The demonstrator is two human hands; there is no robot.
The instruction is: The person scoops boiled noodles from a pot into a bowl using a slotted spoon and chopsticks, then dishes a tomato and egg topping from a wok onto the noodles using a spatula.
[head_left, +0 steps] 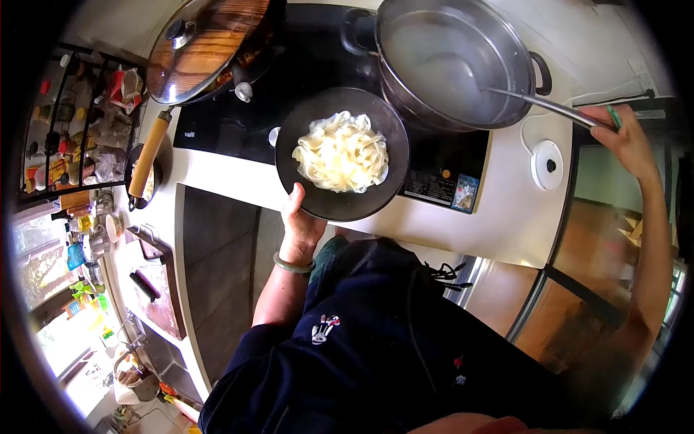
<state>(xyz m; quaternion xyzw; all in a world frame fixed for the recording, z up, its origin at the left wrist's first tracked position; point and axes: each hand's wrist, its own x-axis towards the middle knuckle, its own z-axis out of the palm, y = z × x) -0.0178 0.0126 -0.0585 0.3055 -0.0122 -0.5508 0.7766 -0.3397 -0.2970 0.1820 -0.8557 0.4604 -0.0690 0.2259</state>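
My left hand (301,230) grips the near rim of a dark round plate (289,134), thumb on top. Pale, wide noodles (343,153) are heaped in the middle of it. The plate is above the front edge of the black cooktop (318,43). Over at the right, my right hand (623,137) is closed around the handle of a metal ladle (557,107). The ladle's far end dips into cloudy liquid (441,72) in a large dark pot (387,72), so its bowl is hard to make out.
A pan with a glass lid (199,47) and a wooden handle (150,155) stands at the back left. A small white round lid (547,165) lies on the right of the counter (506,224). Left of the stove is a shelf rack (79,123) full of packets and jars.
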